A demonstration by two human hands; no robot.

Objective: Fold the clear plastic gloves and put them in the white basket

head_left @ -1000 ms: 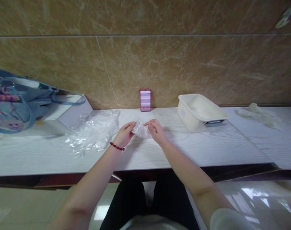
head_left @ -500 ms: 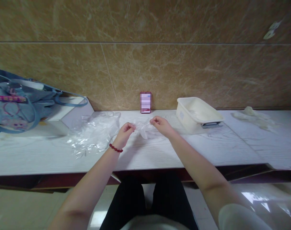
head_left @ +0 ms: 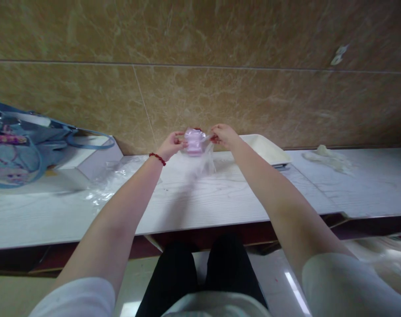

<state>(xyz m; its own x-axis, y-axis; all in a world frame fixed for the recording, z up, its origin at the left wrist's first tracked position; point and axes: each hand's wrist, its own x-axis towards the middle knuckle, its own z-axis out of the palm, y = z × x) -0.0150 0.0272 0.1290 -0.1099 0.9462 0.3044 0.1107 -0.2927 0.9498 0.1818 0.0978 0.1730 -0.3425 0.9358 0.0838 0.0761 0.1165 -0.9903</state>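
The left hand and right hand each pinch an edge of a clear plastic bag, which hangs stretched between them above the white counter. Just beyond, a phone shows through the film. More clear plastic packaging lies left; a white plastic bin stands right, by the far wall.

The plastic is clear, the wall brown with pale squiggles, the counter white, the bracelet red.
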